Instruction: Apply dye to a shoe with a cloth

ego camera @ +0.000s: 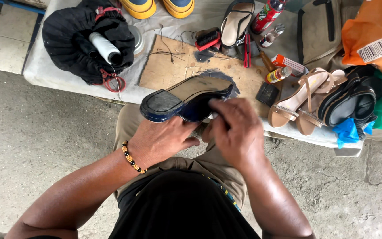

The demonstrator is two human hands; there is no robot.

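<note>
Underneath, the left hand (158,139) cradles a dark blue shoe (186,97), sole upward, its grip closed around it. Beside it, the right hand (235,128) pinches the shoe's edge above the table (67,75).

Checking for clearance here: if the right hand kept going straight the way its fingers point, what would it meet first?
The right hand points up-left; its fingers already touch the dark blue shoe, so that comes first, though depth is unclear.
</note>
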